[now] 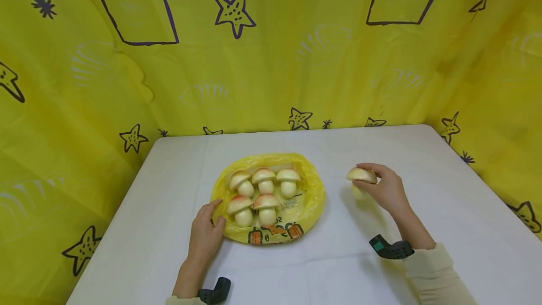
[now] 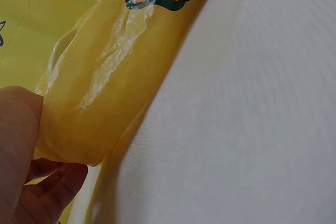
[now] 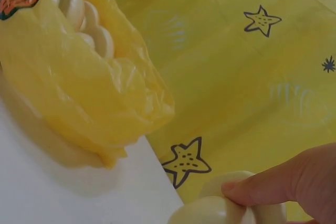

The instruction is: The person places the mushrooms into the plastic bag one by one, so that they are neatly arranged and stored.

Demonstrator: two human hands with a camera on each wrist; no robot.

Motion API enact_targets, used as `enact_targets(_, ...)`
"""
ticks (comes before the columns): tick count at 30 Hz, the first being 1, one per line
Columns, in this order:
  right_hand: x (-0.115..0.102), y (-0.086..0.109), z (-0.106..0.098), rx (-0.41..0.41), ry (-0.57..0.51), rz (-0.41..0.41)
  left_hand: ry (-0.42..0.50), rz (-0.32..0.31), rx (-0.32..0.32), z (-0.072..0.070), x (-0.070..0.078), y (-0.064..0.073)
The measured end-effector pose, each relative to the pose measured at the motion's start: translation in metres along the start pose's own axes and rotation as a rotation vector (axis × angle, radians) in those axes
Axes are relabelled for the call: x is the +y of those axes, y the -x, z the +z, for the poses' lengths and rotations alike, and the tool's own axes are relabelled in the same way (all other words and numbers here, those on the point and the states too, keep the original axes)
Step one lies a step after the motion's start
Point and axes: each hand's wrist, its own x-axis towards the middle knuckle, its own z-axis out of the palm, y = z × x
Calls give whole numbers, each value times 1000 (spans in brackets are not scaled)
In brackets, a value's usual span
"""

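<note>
At the right of the head view, my right hand [image 1: 388, 191] pinches a cream mushroom [image 1: 357, 174] by its cap, thumb on the near side and fingers on the far side. Its pale stem points down at the table. The right wrist view shows the thumb pressed on the smooth cap [image 3: 205, 211]. A yellow plastic bag [image 1: 314, 196] lies opened out at the middle, its rim spread wide. Several like mushrooms [image 1: 263, 174] stand in two rows inside, some with reddish tops. My left hand [image 1: 206, 229] grips the bag's left rim between thumb and fingers.
A white-covered table [image 1: 338, 267] carries the bag. Yellow curtain [image 1: 271, 65] with starfish drawings hangs behind it and on both sides. Each wrist bears a black device, one of them the right wrist camera [image 1: 391, 248]. Orange pictures are printed on the bag's front.
</note>
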Motion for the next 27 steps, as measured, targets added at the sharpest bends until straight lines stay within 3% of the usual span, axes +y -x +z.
enact_targets(27,-56,11,46,-30,-251,-8,4,15,14,0,1,0)
